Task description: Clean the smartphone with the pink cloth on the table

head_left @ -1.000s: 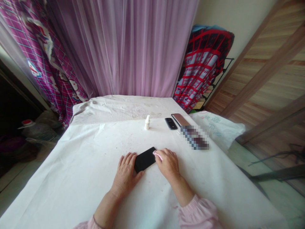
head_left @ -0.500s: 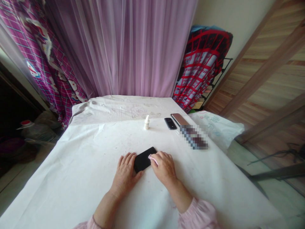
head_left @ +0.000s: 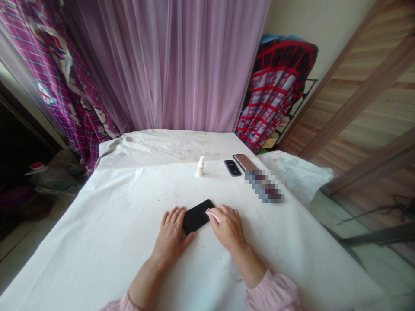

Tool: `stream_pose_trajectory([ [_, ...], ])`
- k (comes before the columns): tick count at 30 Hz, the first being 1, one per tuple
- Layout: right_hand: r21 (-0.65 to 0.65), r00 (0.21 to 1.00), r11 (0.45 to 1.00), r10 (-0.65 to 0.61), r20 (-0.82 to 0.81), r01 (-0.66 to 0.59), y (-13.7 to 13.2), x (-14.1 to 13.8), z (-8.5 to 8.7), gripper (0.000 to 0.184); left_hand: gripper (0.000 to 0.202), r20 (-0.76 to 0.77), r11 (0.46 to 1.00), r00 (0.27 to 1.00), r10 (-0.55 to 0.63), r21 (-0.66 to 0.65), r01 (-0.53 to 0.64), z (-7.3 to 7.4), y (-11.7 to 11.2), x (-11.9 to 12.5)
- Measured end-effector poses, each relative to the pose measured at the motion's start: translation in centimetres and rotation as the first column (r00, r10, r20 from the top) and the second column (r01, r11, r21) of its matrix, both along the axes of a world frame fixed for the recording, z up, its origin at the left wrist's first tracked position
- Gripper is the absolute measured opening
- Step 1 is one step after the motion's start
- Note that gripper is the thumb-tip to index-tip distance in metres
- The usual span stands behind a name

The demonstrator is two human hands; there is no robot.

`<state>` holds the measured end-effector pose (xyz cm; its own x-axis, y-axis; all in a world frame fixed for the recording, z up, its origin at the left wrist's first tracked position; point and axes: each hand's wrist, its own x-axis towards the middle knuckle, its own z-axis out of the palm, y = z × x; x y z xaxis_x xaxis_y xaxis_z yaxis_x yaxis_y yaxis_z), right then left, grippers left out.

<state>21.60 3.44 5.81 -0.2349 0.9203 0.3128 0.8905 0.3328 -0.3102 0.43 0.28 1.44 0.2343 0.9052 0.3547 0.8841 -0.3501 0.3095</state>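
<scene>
A black smartphone (head_left: 197, 217) lies tilted on the white cloth, dark screen up. My left hand (head_left: 171, 229) grips its left end, fingers along the far corner and thumb at the near edge. A small pink cloth (head_left: 213, 214) is pinched in my right hand (head_left: 228, 226), at the right part of the screen; most of the cloth is hidden by the fingers. Beyond the phone a small white bottle (head_left: 200, 167) stands upright, apart from both hands.
On the table's right side lie a small dark phone (head_left: 232, 168), a rose-coloured phone (head_left: 244, 163) and a pixelated object (head_left: 264, 186). A white tablecloth (head_left: 106, 242) covers the table. A plastic bag (head_left: 298, 172) hangs past the right edge; a purple curtain (head_left: 181, 65) is behind.
My right hand has slid slightly right with the pink cloth, toward the phone's right edge. The left hand keeps its hold on the phone.
</scene>
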Motion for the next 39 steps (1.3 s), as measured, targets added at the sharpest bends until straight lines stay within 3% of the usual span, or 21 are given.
stream_pose_trajectory([
  [14, -0.022, 1.0, 0.999, -0.024, -0.013, 0.023, -0.5, 1.3, -0.1, 0.012, 0.06, -0.001, 1.0, 1.0, -0.002, -0.009, 0.002, -0.1, 0.1, 0.0],
  [39, -0.068, 0.993, 0.995, -0.065, 0.094, 0.072, 3.3, -0.9, 0.9, 0.014, 0.059, 0.0, 1.0, 1.0, 0.008, -0.026, -0.008, 0.0, 0.0, 0.0],
])
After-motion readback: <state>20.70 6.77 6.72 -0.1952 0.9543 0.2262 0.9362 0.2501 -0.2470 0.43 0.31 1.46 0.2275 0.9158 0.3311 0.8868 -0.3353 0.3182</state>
